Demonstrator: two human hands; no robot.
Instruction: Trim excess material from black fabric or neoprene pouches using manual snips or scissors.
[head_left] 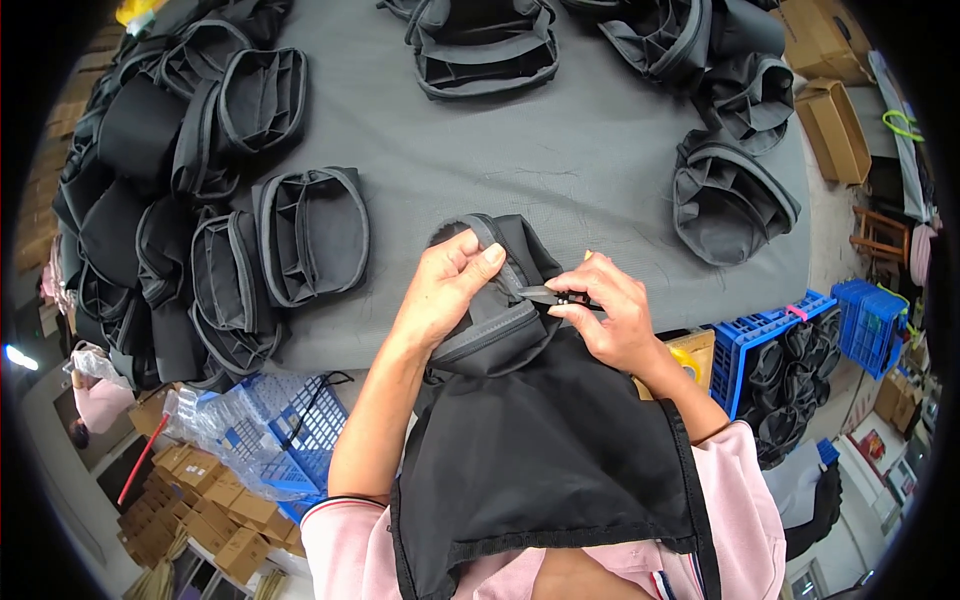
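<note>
A black zippered fabric pouch (490, 335) is held at the table's near edge, above my lap. My left hand (450, 285) grips its upper rim, thumb and fingers pinched on the grey edge binding. From the right, my right hand (615, 305) holds small thread snips (540, 294) with metal blades and a dark handle. The blade tips lie against the pouch's binding, close to my left thumb. Whether a thread is between the blades is too small to tell. A black apron (545, 460) hangs below the pouch.
Open black pouches (313, 235) crowd the left of the grey table (590, 200); another pouch (735, 200) lies right, and one (485, 60) at the far side. A blue crate (735, 350) with pouches stands at right, another blue crate (300, 430) at left. Cardboard boxes (225, 500) are stacked lower left.
</note>
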